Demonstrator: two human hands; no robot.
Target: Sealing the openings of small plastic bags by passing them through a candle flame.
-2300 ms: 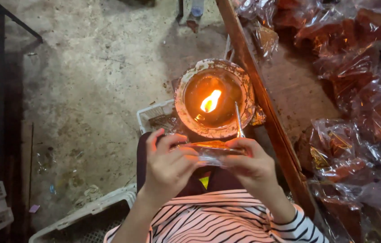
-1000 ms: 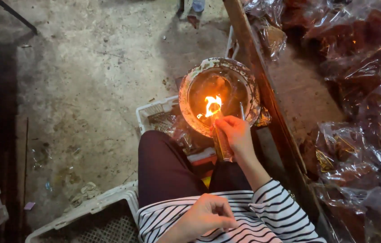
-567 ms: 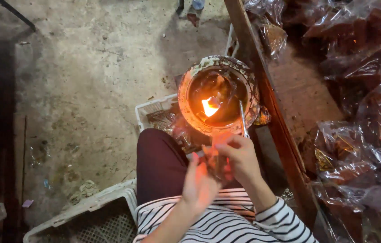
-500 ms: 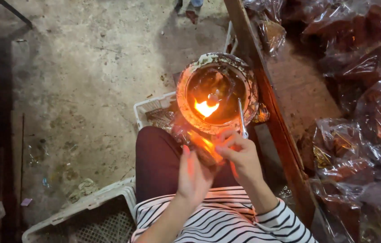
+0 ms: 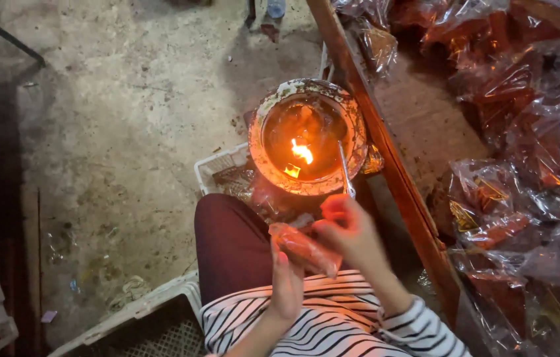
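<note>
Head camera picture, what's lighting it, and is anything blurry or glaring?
Head view: the flame in the round bowl is the main light, casting an orange glow on the right hand, left hand and the small packet they hold; glare glints off the plastic bags at right; the left edge falls into shadow; the hands look slightly soft.

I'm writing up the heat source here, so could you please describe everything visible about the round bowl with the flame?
The round bowl is shallow, with a broad, crusted, whitish, worn rim; the material looks like metal, though that is uncertain. Inside, a small yellow flame burns near the centre, lighting the inside orange. A thin metal rod leans over the near-right rim. The bowl sits low in front of the person's knee, above a white plastic crate, beside a wooden beam. Neither hand touches it.
</note>
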